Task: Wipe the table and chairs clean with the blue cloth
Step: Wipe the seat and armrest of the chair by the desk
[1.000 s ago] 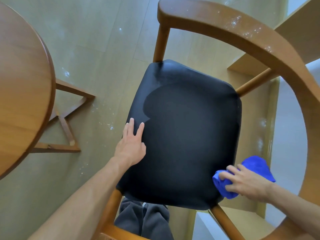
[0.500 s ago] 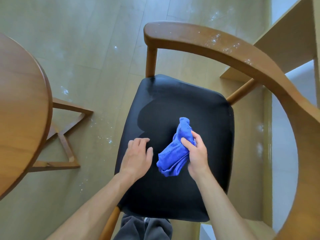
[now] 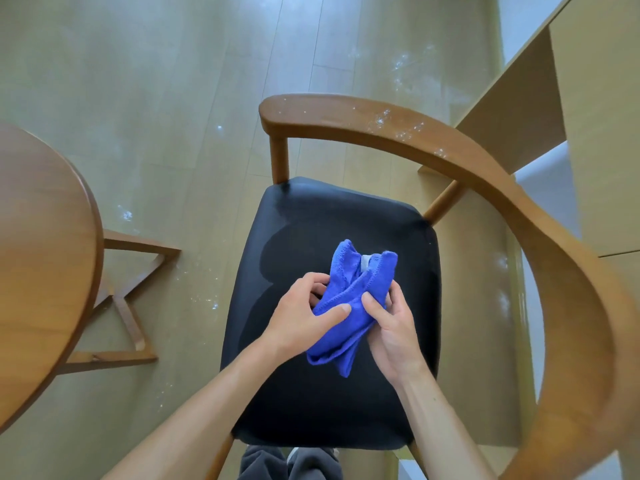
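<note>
The blue cloth (image 3: 349,306) is in the middle of the frame, held above the black seat (image 3: 332,393) of the chair (image 3: 554,265). Both hands grip it: the left hand (image 3: 304,317) pinches one fold between thumb and curled fingers, and the right hand (image 3: 391,327) has its fingers closed around the other side. It looks as if the person is refolding the cloth, not wiping at this moment.

On the seat there is a darker, damp-looking area with a curved border in its upper left part, so I judge that the seat is mostly wiped. The curved wooden armrest (image 3: 381,123) at the upper right carries white specks, so it is probably not cleaned yet. The tabletop (image 3: 41,254) at the left edge shows no specks, but I cannot tell if it was wiped. White specks also lie on the floor (image 3: 156,98).

Count: one cloth, one chair, one table, two hands.
</note>
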